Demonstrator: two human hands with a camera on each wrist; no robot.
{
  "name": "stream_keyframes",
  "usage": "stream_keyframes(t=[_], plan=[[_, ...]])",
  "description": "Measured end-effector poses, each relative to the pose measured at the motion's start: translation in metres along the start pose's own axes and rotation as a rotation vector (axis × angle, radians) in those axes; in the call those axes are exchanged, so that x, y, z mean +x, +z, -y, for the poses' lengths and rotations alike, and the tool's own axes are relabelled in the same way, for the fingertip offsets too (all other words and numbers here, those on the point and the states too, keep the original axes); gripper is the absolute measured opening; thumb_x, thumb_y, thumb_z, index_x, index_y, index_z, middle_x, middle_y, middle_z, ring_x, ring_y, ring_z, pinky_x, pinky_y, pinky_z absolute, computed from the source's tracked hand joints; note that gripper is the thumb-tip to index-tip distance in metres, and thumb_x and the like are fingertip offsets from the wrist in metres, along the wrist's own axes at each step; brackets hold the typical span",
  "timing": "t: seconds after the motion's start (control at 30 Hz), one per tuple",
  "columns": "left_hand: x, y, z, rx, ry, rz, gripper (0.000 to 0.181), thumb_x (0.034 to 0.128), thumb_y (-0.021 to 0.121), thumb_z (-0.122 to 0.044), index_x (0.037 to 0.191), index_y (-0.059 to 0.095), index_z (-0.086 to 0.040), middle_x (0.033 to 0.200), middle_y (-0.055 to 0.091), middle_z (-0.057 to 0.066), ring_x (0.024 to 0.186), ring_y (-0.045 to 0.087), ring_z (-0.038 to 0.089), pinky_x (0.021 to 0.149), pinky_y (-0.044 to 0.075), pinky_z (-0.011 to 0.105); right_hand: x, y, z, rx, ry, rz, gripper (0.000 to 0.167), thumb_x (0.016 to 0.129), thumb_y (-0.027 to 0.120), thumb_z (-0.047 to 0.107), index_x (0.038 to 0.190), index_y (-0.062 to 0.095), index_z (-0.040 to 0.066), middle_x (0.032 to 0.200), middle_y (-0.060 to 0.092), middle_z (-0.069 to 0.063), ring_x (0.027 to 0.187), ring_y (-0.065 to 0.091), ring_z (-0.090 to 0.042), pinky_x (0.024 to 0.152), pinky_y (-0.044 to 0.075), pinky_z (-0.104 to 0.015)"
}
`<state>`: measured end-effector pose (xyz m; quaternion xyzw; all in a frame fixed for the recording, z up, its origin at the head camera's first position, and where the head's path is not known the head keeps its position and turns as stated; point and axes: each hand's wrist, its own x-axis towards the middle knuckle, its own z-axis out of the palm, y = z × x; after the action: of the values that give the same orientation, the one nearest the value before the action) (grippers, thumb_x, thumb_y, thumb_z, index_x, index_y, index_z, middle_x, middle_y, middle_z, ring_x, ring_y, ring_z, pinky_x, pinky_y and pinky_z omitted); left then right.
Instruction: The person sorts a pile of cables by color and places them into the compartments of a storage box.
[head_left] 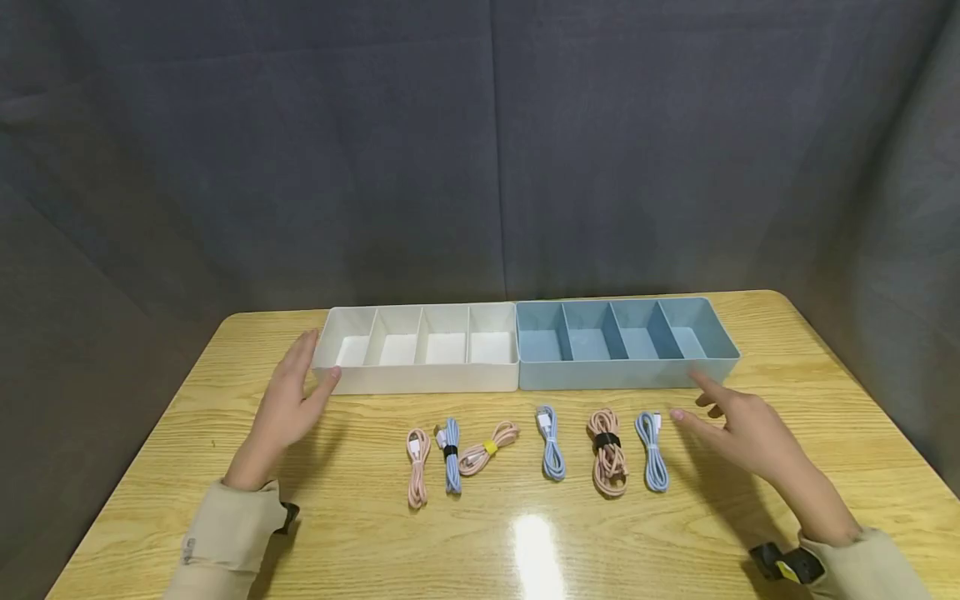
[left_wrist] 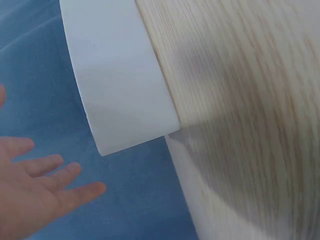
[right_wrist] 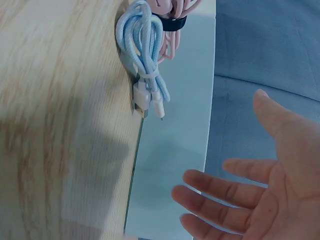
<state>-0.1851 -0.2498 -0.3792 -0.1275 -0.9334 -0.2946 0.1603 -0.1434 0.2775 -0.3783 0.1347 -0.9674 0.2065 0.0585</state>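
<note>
My left hand [head_left: 288, 400] is at the left end of the white divided box [head_left: 427, 381], fingers extended and holding nothing; whether it touches the box I cannot tell. In the left wrist view its fingers [left_wrist: 47, 175] are spread. My right hand [head_left: 750, 429] hovers near the right end of the blue divided box [head_left: 630, 375], its fingers [right_wrist: 220, 190] loosely extended around nothing. Nearest to it lies a blue charging cable [head_left: 652, 454], coiled and tied. Left of that are a pink cable with a black strap [head_left: 607, 454] and another blue cable [head_left: 551, 446].
Further left on the wooden table [head_left: 337, 533] lie a pink cable with a yellow strap [head_left: 489, 448], a blue cable with a black strap [head_left: 451, 454] and a pink cable [head_left: 417, 471]. Both boxes stand end to end before a dark curtain [head_left: 420, 150].
</note>
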Motion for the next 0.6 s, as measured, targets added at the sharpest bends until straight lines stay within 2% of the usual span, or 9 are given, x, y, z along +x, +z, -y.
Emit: stream_keyframes(t=[0.1,0.27,0.4,0.6], plan=[[0.002,0.0,0.003,-0.035,-0.03,-0.032,0.06,0.0932,0.051,-0.02,0.138,0.025,0.009,0.138,0.027,0.033,0.124,0.027,0.048,0.097,0.027,0.063,0.001,0.001,0.001,0.036,0.0,0.003,0.06,0.088,0.059,0.035,0.127,0.044,-0.009,0.091,0.064,-0.02,0.074,0.062,-0.029,0.06,0.051,-0.043],[0.006,-0.001,0.009,-0.078,-0.126,-0.036,0.059,0.0929,0.051,-0.019,0.137,0.026,0.011,0.131,0.035,0.035,0.112,0.041,0.05,0.085,0.041,0.061,0.001,0.004,0.001,0.112,0.013,0.005,0.053,0.09,0.058,0.03,0.124,0.047,-0.009,0.085,0.066,-0.016,0.069,0.062,-0.024,0.059,0.051,-0.04],[0.01,-0.002,0.014,-0.108,-0.231,-0.006,0.059,0.0944,0.048,-0.022,0.138,0.024,0.011,0.128,0.038,0.036,0.107,0.046,0.05,0.085,0.044,0.057,0.001,0.005,0.001,0.169,0.02,0.015,0.052,0.091,0.057,0.029,0.125,0.047,-0.009,0.083,0.067,-0.015,0.069,0.063,-0.023,0.058,0.051,-0.039],[0.016,-0.002,0.016,-0.146,-0.376,0.077,0.063,0.0959,0.042,-0.03,0.14,0.02,0.01,0.132,0.035,0.035,0.111,0.044,0.049,0.088,0.044,0.053,0.001,0.007,0.001,0.232,0.049,0.045,0.052,0.09,0.058,0.027,0.126,0.045,-0.009,0.077,0.066,-0.01,0.065,0.061,-0.019,0.055,0.049,-0.03]])
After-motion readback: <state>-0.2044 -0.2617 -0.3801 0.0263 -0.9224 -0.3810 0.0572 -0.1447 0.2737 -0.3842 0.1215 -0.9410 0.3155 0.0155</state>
